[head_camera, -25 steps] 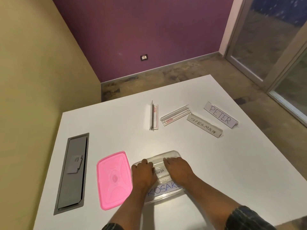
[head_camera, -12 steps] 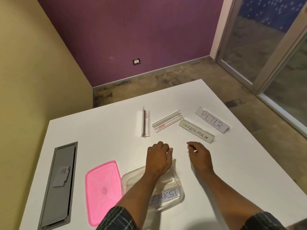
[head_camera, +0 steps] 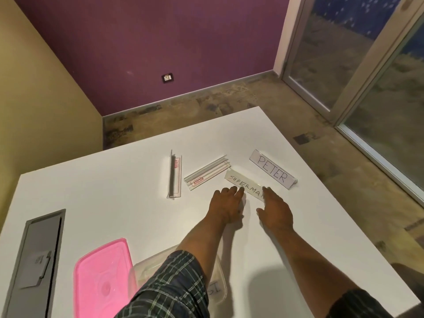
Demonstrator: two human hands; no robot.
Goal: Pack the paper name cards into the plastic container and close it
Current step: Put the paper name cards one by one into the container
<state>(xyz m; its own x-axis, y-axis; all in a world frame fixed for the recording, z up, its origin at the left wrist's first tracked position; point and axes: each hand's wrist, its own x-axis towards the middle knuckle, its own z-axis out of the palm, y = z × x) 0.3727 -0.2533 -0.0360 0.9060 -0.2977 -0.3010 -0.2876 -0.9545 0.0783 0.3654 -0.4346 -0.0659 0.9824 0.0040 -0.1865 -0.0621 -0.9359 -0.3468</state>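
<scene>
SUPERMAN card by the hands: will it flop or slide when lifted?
The SUPERMAN card looks like a thin, light strip, so it probably bends if held by one end. On the smooth white table it may skid. Both hands reach it.

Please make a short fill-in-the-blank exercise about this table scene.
1. Both hands reach for the paper name card that reads ____.
2. The flat plastic lid lying beside the clear plastic container has the colour ____.
3. The folded name card farthest right reads ____.

Missing words: SUPERMAN; pink; PETER
</scene>
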